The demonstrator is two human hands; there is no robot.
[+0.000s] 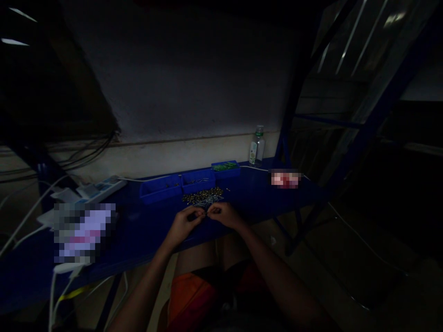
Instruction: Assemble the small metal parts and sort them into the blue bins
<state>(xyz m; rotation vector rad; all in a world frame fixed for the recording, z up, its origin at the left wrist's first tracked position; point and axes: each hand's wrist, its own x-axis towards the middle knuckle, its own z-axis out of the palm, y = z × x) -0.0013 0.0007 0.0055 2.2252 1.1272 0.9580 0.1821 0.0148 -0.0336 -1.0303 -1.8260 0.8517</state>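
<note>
My left hand (185, 223) and my right hand (224, 214) meet close together over the front part of the blue table. The fingers of both are closed in a pinch, fingertips almost touching. Whatever small piece sits between them is too dark and tiny to name. Just beyond the fingertips lies a heap of thin silvery pins or screws (206, 200). Small brass-coloured pieces (200, 195) are heaped against its far side. One loose small piece (228, 189) rests to the right of the heap.
Behind the heap stand a blue bin (159, 190), a second blue bin (197, 182) and one with green pieces (225, 168). A clear bottle (256, 148) stands near the wall. Power strips (104, 188) and white cables lie left on the blue table (138, 235). Blurred-out items lie at both sides.
</note>
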